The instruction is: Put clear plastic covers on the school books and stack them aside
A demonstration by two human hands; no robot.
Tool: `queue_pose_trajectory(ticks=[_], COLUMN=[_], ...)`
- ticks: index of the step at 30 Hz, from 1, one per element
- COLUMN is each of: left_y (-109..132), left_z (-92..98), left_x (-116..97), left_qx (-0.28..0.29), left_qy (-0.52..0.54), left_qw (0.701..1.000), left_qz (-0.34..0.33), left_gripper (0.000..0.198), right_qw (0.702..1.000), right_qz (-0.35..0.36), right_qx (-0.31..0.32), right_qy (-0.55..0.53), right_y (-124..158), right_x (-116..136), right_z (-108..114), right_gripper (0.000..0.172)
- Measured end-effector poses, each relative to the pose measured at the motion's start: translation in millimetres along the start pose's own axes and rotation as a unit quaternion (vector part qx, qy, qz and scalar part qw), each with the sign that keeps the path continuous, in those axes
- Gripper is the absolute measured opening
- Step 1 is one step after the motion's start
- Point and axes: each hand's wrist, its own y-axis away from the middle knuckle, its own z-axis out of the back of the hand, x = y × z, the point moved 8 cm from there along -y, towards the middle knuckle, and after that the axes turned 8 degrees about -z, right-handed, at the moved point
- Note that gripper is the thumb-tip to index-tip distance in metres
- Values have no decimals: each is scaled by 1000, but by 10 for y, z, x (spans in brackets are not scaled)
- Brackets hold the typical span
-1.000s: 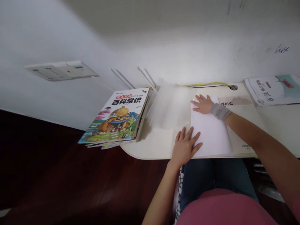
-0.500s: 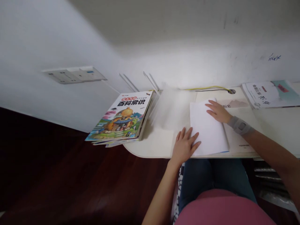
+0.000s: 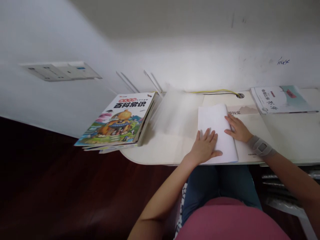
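A folded white sheet of paper lies on a large pale sheet with a printed title and mountain picture. My left hand rests flat on the lower left of the folded paper, fingers spread. Along the paper's right edge lies my right hand, its fingers extended and touching the fold. A grey band is around my right wrist. To the left, a clear plastic sheet lies on the desk, its outline hard to make out.
A stack of picture books overhangs the desk's left end. Another book lies at the back right. A yellow cable runs along the wall into a round desk hole. The white desk's front corner is rounded.
My left hand has moved right and up, further onto the folded paper. My right hand has slid from its top down to its right edge. The view has shifted slightly.
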Motion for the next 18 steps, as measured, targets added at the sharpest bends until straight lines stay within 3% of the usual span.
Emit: queue_pose_trajectory(ticks=[8,12,18], left_y=[31,100,186], left_z=[-72,-49,-67], left_x=[205,215,244], left_qx=[0,-14,12], left_qy=[41,38,38], left_qw=[999,999,998], left_qz=[20,24,40], left_gripper=[85,83,81], right_qw=[999,998,998], right_qz=[9,2,5], right_qx=[17,25,36], right_qy=[33,49,53], right_y=[15,16,16], right_x=[28,48,60], right_z=[-8,1,-3], right_gripper=[71,70,70])
